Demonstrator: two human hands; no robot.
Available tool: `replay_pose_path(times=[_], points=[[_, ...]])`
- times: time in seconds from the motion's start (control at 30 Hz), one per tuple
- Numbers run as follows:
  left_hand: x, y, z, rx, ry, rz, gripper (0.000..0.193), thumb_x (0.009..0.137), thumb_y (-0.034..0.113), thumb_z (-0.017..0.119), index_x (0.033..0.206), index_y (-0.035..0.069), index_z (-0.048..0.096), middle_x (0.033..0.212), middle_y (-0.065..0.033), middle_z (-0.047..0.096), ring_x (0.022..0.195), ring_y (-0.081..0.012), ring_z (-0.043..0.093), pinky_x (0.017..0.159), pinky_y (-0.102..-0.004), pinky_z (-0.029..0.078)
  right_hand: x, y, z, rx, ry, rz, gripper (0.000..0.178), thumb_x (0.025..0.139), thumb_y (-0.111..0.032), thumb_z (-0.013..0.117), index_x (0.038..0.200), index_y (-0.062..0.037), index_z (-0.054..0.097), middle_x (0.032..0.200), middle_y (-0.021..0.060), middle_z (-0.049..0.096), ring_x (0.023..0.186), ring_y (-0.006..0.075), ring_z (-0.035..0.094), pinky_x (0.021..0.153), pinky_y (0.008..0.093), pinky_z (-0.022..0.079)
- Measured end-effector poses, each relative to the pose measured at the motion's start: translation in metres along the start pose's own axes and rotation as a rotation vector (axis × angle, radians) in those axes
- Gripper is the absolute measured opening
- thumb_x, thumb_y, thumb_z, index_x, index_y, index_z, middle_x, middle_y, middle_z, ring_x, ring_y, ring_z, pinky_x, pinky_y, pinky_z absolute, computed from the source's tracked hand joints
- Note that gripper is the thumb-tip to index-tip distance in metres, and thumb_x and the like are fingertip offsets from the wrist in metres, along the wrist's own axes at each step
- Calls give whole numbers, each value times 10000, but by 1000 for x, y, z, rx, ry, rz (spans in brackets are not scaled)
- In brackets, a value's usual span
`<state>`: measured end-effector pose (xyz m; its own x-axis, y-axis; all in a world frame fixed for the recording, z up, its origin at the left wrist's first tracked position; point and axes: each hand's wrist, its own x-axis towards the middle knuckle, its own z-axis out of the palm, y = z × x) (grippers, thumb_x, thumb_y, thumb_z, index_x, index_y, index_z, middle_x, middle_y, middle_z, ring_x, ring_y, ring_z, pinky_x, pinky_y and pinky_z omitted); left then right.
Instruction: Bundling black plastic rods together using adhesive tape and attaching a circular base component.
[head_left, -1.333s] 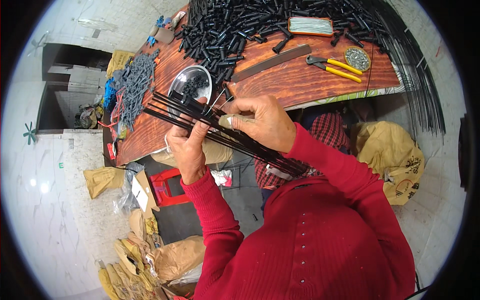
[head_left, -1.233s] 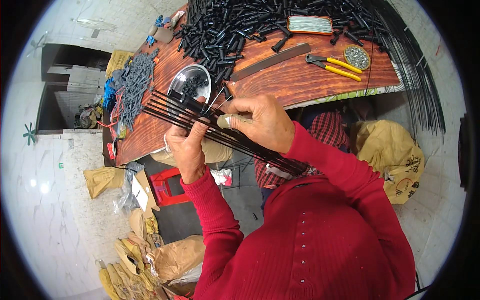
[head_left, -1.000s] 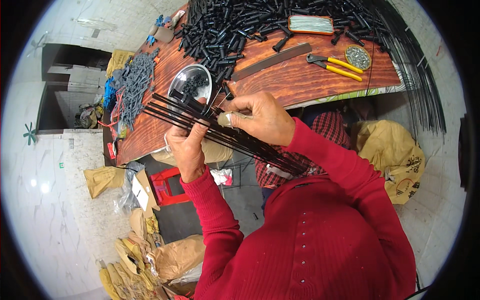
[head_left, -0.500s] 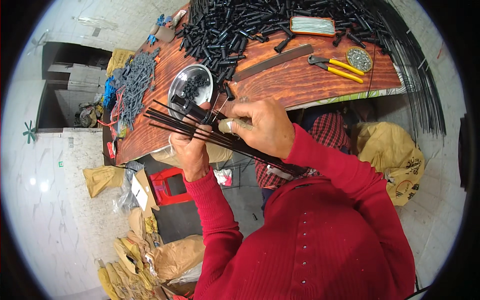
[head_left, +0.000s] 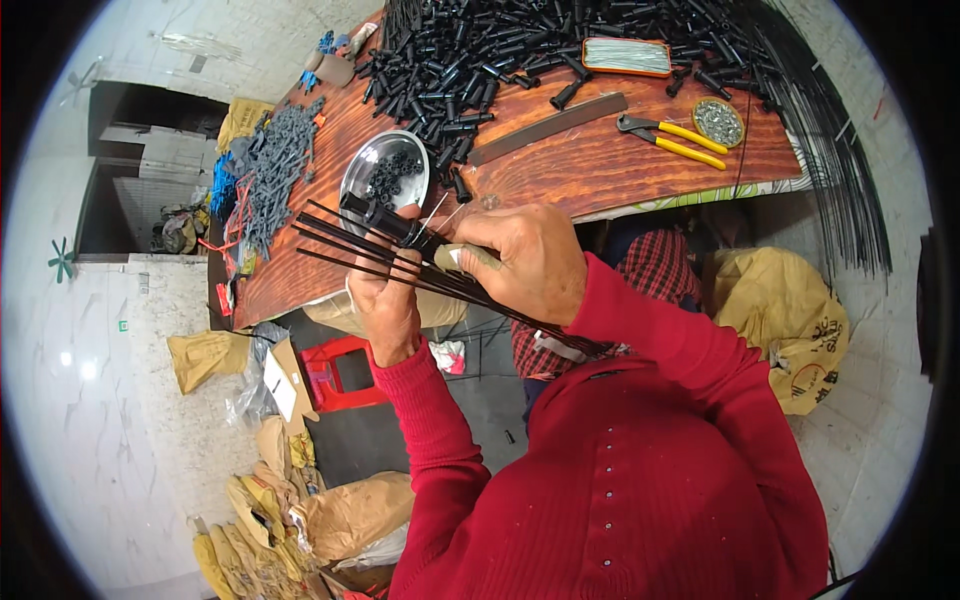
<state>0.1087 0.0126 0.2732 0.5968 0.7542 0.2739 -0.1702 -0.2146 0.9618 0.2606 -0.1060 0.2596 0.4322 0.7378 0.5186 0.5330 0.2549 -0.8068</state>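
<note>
Head view: the left hand (head_left: 385, 305) is closed around a bundle of black rods (head_left: 455, 283) and a thicker black tube (head_left: 372, 212) lying along them, thumb across the near side. The right hand (head_left: 530, 255) has curled fingers, its tan-wrapped thumb (head_left: 470, 258) drawn in toward the forefinger; I cannot tell whether it grips the rods or merely presses on them. Pale wires (head_left: 433, 211) stick up between the two hands.

The bundle slants from the rod ends at upper left down under the right wrist, toward the person's body. Those ends reach over the table's near side, and the tube's end overlaps the lower rim of a metal bowl (head_left: 372, 152) of small black parts, leaving little room there. A loose black piece (head_left: 461, 185) lies just right of the bowl.

Between the right hand and the flat bar (head_left: 548, 128), wood grain shows on the table (head_left: 540, 160). Yellow-handled pliers (head_left: 680, 142) and a round dish of metal bits lie near the right end, inside the edge. Black tubes heap along the far side; grey parts crowd the left edge. Below the left forearm, a red stool (head_left: 345, 375) stands on the floor.
</note>
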Motion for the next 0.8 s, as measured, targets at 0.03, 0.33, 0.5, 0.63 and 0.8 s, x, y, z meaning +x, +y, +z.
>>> replay_pose_path(times=[0.03,0.33,0.5,0.63,0.8], points=[[1,1,-1,-6,-30,-13,380,860,68,676,1193,-99,598,1154,-147,657,922,-147,620,830,-270,492,2,1,-2,36,-45,51,176,787,-230,720,899,-96,745,731,120,680,713,335,660,632,446,497],[9,-11,-15,-93,-230,-13,564,885,170,735,1309,-116,496,1130,-241,677,1044,-303,674,945,-400,526,20,39,-1,384,-370,220,254,821,-261,748,904,-20,744,789,111,697,738,192,645,679,350,491],[10,-3,7,-170,-130,-20,486,877,137,735,1259,-111,566,1147,-224,679,1016,-265,683,915,-363,530,21,34,-6,677,-398,310,176,866,-106,743,845,35,639,881,46,684,832,71,584,735,263,497],[15,17,10,-183,-196,60,481,884,139,724,1265,-108,563,1209,-248,645,1073,-302,672,958,-396,521,22,17,-7,712,-360,184,155,857,-70,734,848,27,614,892,47,676,836,63,581,702,249,491],[29,18,18,-267,-243,30,590,879,163,735,1332,-96,461,1244,-270,618,1091,-334,664,960,-420,527,20,-3,-16,516,-167,100,101,838,-41,724,830,-2,631,777,17,644,700,54,572,607,252,467]])
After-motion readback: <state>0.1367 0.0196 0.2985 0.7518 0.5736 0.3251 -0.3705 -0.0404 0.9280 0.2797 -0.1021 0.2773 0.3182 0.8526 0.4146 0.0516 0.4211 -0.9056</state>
